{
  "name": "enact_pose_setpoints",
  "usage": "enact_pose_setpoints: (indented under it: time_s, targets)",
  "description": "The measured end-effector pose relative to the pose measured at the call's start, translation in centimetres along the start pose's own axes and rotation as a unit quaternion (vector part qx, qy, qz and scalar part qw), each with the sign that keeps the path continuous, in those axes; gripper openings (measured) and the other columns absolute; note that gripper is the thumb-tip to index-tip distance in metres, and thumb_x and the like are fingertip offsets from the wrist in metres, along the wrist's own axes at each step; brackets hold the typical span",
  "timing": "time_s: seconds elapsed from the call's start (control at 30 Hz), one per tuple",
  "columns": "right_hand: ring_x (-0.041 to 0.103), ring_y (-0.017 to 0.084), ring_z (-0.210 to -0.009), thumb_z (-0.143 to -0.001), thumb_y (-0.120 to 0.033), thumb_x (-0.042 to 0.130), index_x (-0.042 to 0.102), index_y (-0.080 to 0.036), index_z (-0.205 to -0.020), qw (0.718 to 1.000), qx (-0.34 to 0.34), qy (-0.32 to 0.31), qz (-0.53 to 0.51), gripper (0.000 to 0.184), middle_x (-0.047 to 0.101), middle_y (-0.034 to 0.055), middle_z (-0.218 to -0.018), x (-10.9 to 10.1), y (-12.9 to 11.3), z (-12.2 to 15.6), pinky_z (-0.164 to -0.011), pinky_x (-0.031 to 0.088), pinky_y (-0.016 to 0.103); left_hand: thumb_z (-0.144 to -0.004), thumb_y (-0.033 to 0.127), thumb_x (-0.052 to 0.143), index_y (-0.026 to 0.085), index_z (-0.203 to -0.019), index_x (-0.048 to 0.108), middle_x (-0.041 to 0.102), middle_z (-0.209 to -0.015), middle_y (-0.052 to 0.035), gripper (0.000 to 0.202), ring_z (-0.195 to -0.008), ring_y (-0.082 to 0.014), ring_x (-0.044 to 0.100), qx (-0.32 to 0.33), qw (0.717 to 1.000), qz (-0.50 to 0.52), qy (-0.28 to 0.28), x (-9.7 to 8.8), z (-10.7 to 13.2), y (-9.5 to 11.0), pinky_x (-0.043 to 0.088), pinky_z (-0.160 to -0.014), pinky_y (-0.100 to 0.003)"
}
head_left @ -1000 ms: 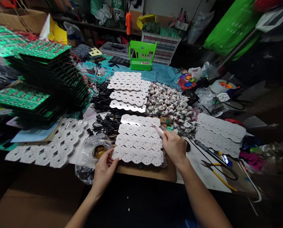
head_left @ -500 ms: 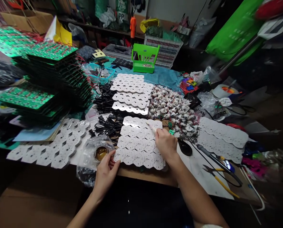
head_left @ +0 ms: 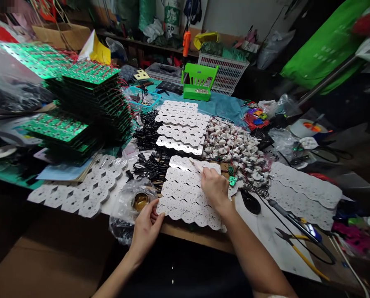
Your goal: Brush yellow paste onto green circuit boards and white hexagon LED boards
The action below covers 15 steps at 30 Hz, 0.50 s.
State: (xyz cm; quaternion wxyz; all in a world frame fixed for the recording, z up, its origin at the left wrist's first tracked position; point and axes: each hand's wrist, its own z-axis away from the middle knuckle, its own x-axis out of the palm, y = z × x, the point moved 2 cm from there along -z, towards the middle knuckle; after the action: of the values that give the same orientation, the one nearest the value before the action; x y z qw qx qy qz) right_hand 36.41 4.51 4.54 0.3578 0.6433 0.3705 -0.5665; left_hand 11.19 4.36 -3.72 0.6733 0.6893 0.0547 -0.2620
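Note:
In front of me lies a white scalloped circuit board panel with rows of small holes and diamond gaps. My left hand pinches its lower left corner, thumb near the edge and fingers curled. Above the panel's right side, my right hand is closed around a pale, slim brush-like tool. The tool's tip points at the top row; whether it touches the surface is hard to tell. Beside my left hand, an open tin with amber contents sits in a clear plastic bag.
More white panels are stacked behind, at left and at right. Green circuit boards rise in a tall pile. Black plug cables, small white parts, a soldering iron and yellow-handled cutters lie around.
The camera view has shifted, so the scene sits further right and slightly lower. Relative to the panel, my right hand and its tool have moved left along the top row. My left hand keeps the corner.

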Motion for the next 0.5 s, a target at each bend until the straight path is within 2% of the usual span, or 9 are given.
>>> enact_pose_setpoints:
  time_s: [0.07,0.23,0.37,0.5]
  targets:
    - [0.058,0.013,-0.065,-0.099,-0.028,0.047,0.067,-0.018,-0.099,1.0,-0.006,0.007,-0.009,0.022,0.067,0.0072,-0.092,-0.3,-0.4,-0.1,-0.053,0.017,0.028,-0.086,0.04,0.061,0.015,-0.124,0.06,0.059,-0.081,-0.0021,0.046,-0.068,-0.0169,0.057,0.002,1.0,0.001,-0.001,0.0,0.1,0.0,0.051,-0.062,-0.03]
    - [0.058,0.012,-0.063,-0.1,-0.026,0.044,0.066,-0.019,-0.096,0.997,-0.07,-0.007,-0.019,0.023,0.065,0.0053,-0.087,-0.5,-2.1,0.9,-0.052,0.016,0.027,-0.087,0.039,0.06,0.015,-0.125,0.059,0.059,-0.082,-0.0023,0.045,-0.068,-0.0168,0.058,-0.005,1.0,0.013,-0.01,0.2,0.2,-0.1,0.051,-0.061,-0.03]
    - [0.058,0.012,-0.065,-0.1,-0.024,0.042,0.067,-0.018,-0.098,0.998,-0.057,-0.016,-0.012,0.025,0.065,0.0071,-0.09,0.0,-2.8,-0.4,-0.052,0.016,0.028,-0.086,0.039,0.06,0.016,-0.125,0.059,0.06,-0.083,-0.0025,0.045,-0.069,-0.0171,0.058,-0.003,1.0,0.019,-0.01,0.2,0.2,-0.1,0.051,-0.062,-0.03]
    - [0.059,0.013,-0.065,-0.1,-0.024,0.042,0.066,-0.017,-0.098,0.998,-0.054,0.001,-0.011,0.025,0.065,0.0074,-0.09,-0.3,-3.3,-1.3,-0.052,0.016,0.028,-0.087,0.037,0.059,0.016,-0.125,0.058,0.058,-0.081,-0.0016,0.045,-0.068,-0.0162,0.057,-0.008,1.0,0.013,-0.014,0.2,0.2,-0.1,0.051,-0.062,-0.03]
